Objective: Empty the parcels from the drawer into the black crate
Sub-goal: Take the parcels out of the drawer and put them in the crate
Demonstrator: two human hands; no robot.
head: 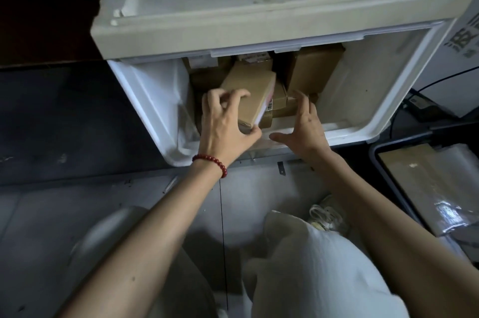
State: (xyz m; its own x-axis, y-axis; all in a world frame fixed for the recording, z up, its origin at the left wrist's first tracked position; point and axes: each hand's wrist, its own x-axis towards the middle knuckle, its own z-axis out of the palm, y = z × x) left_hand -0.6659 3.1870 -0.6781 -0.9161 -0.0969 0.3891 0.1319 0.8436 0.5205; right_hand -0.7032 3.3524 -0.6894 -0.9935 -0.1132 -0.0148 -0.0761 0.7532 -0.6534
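Tilted parcel [248,92] gripped at its near end by left hand [225,123]; right hand [305,126] spread wide, empty. Possible slip into drawer [375,100] under one-sided hold.

Counts by kind
1 white drawer [155,100] with at least 5 cardboard parcels [248,94] inside; 1 black crate [374,159]; 2 hands, left hand [225,126] and right hand [303,126]; 1 red bracelet [211,162].

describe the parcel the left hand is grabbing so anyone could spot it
Start at the open white plastic drawer. Among its brown cardboard parcels, find the flat tilted cardboard box on top, left of centre, gripped by the left hand. It alone shows a white side edge.
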